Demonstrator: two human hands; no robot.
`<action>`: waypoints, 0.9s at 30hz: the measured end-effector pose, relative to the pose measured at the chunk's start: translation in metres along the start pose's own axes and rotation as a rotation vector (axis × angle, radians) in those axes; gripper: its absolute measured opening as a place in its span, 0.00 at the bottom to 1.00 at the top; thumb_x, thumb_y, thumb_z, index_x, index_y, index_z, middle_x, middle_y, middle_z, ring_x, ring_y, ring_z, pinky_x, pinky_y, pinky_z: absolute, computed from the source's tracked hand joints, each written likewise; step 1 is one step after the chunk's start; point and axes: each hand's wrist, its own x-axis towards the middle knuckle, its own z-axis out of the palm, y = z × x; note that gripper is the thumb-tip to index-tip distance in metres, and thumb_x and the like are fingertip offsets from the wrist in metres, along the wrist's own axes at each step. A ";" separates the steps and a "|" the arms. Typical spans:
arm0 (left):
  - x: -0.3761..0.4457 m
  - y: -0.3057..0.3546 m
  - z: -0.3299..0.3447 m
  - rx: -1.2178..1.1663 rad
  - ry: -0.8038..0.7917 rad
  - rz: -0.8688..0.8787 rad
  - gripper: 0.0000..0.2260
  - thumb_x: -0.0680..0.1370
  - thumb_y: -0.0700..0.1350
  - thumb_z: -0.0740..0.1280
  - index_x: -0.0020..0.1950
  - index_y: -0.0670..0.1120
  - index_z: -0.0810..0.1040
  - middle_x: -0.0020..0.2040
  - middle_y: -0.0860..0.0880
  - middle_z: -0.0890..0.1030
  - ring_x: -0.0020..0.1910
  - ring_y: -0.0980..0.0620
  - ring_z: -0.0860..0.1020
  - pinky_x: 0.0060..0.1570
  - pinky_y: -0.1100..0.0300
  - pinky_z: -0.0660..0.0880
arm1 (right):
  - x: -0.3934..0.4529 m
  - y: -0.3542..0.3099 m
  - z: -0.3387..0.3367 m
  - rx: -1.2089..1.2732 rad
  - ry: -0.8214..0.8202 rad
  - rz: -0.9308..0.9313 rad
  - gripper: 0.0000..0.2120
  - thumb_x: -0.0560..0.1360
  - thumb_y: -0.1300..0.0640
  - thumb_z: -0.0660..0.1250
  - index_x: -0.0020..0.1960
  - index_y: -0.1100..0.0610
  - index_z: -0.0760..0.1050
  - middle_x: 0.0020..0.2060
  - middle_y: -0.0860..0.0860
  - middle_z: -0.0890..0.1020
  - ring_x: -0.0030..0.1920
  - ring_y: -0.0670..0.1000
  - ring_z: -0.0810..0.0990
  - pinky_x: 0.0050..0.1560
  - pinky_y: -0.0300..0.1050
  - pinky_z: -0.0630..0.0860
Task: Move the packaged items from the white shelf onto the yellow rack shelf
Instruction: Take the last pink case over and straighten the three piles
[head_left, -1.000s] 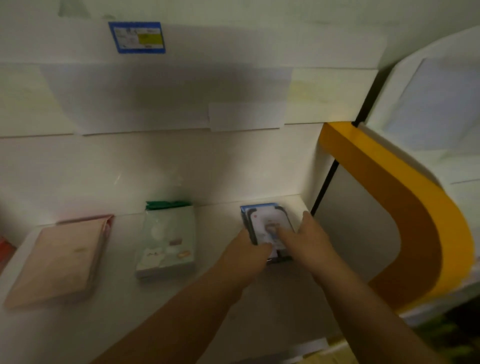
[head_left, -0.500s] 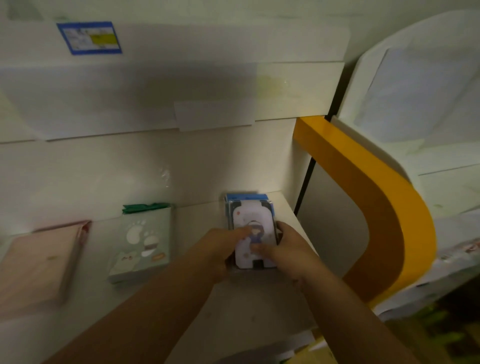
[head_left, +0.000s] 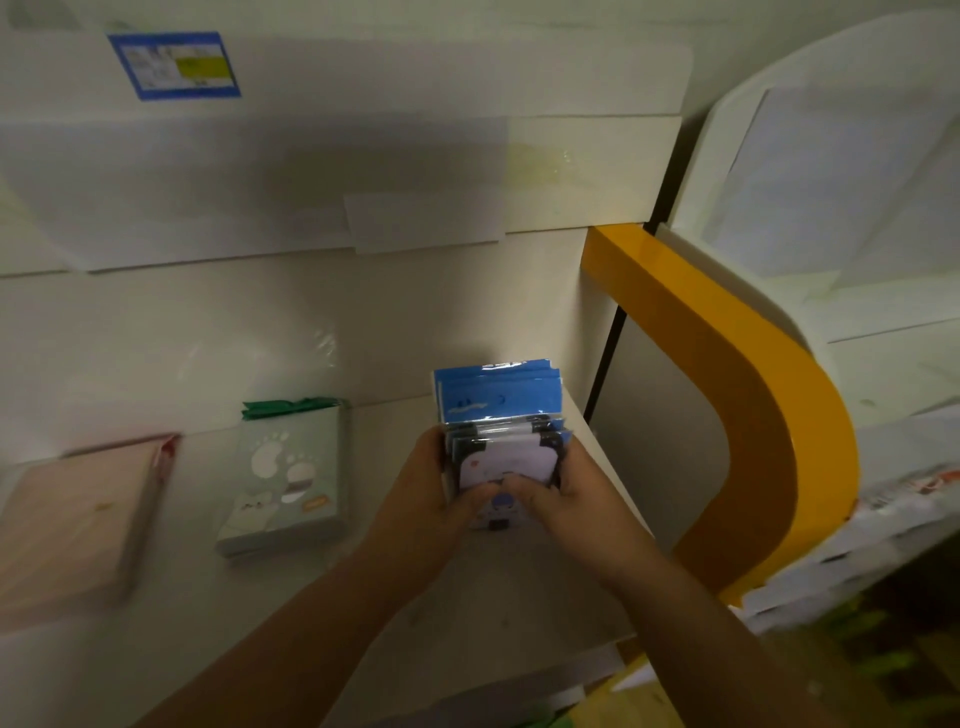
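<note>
We now have both hands — left hand, right hand — closed round the blue packet stack, tipped up off the white shelf — ready to carry.

white shelf, pink pkg, green pkg

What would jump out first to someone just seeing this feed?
Both hands, left hand and right hand, grip a stack of blue-topped packets at the right end of the white shelf. Just right of it curves the yellow rack edge; a green-topped pack lies to the left.
</note>
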 end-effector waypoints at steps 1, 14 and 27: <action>0.000 -0.002 0.000 0.008 -0.008 0.018 0.22 0.74 0.41 0.73 0.61 0.57 0.67 0.56 0.57 0.76 0.55 0.71 0.75 0.48 0.76 0.71 | 0.000 0.000 0.001 0.002 0.010 -0.010 0.22 0.76 0.61 0.70 0.68 0.55 0.68 0.58 0.48 0.79 0.58 0.42 0.79 0.50 0.30 0.76; 0.002 -0.041 0.011 0.088 -0.107 0.136 0.26 0.74 0.56 0.64 0.68 0.45 0.68 0.61 0.59 0.72 0.61 0.67 0.71 0.58 0.75 0.66 | -0.007 0.018 0.008 -0.031 0.030 -0.025 0.25 0.76 0.59 0.69 0.70 0.56 0.66 0.61 0.48 0.77 0.61 0.42 0.76 0.61 0.39 0.76; 0.023 -0.014 0.013 -0.170 -0.010 -0.347 0.08 0.78 0.53 0.66 0.54 0.51 0.77 0.48 0.49 0.84 0.41 0.59 0.83 0.35 0.68 0.77 | 0.025 -0.005 0.012 0.001 0.255 0.153 0.13 0.74 0.44 0.70 0.55 0.49 0.76 0.47 0.49 0.85 0.44 0.46 0.85 0.44 0.41 0.83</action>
